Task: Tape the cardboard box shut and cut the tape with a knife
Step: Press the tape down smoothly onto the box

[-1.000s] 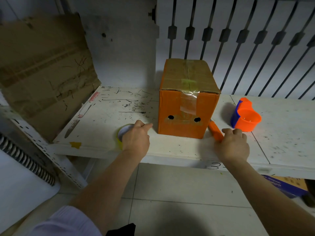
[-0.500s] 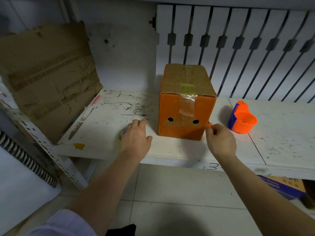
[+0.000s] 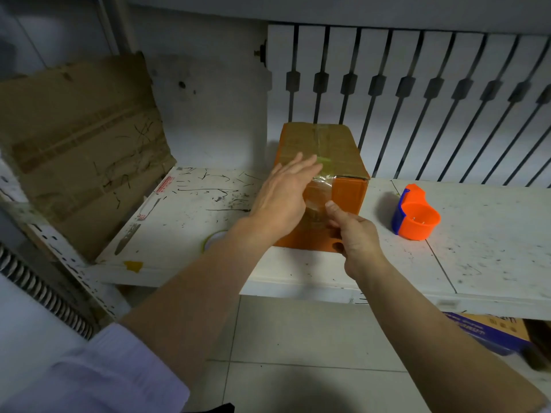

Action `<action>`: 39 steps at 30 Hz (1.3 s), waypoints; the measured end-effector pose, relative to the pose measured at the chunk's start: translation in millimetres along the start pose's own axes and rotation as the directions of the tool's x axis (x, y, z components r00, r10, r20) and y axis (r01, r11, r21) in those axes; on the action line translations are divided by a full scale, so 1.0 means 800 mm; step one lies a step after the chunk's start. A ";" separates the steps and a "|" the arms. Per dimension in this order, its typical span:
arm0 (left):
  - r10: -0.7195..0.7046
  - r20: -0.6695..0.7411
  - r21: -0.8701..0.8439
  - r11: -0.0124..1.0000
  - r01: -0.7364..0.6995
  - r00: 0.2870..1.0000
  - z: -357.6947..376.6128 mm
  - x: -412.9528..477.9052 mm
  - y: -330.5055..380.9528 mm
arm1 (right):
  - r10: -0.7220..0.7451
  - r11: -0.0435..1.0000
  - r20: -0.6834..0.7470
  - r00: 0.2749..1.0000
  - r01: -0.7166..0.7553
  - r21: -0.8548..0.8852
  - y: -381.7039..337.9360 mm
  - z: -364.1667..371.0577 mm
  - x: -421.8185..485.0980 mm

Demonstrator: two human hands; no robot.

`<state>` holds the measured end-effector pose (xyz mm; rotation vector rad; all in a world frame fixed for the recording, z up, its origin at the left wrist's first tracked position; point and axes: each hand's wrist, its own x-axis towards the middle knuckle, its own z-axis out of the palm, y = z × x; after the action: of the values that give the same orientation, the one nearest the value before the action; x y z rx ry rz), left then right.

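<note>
The orange cardboard box (image 3: 349,195) stands on the white shelf (image 3: 477,234), its brown top flaps closed under a strip of clear tape (image 3: 323,181) that folds down the front face. My left hand (image 3: 283,198) lies flat with its fingers apart against the box's upper front edge, beside the tape. My right hand (image 3: 356,234) is in front of the box with its fingers curled and its thumb pressed on the tape's lower end. The tape roll (image 3: 212,241) lies on the shelf, half hidden by my left forearm. No knife is visible.
An orange cup-shaped holder with a blue side (image 3: 416,219) sits right of the box. A worn cardboard sheet (image 3: 83,150) leans at the shelf's left end. White slatted panels stand behind. A blue and orange carton (image 3: 489,332) lies under the shelf.
My left hand left the tape roll and rose to the box's top front edge. My right hand moved from the shelf beside the box to the tape on the front.
</note>
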<state>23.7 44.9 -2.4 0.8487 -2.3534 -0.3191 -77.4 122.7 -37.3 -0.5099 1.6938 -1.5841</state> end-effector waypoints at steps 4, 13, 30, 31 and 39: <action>-0.008 0.121 0.031 1.000 0.004 0.993 0.000 0.014 -0.011 | -0.030 0.999 -0.015 0.999 0.031 0.010 -0.003 0.005 -0.001; -0.035 0.071 0.120 0.992 0.026 0.997 0.004 0.034 -0.016 | -0.076 0.993 -0.073 0.994 0.069 -0.091 0.004 0.017 0.006; 0.033 -0.012 0.000 0.999 -0.033 0.999 0.018 0.039 -0.043 | -0.120 0.981 -0.154 0.981 0.094 -0.168 0.017 0.026 0.026; 0.023 0.006 0.009 1.000 -0.023 1.000 0.015 0.038 -0.043 | -0.117 0.982 -0.156 0.981 0.091 -0.168 0.017 0.026 0.026; -0.148 -0.133 0.094 0.982 0.161 0.980 0.027 0.044 -0.014 | -0.115 0.983 -0.160 0.980 0.089 -0.160 0.014 0.025 0.026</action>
<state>-5.8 13.9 -7.5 1.0735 -2.2081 -0.2008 -73.7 95.5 -52.4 -0.5609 1.9547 -1.6169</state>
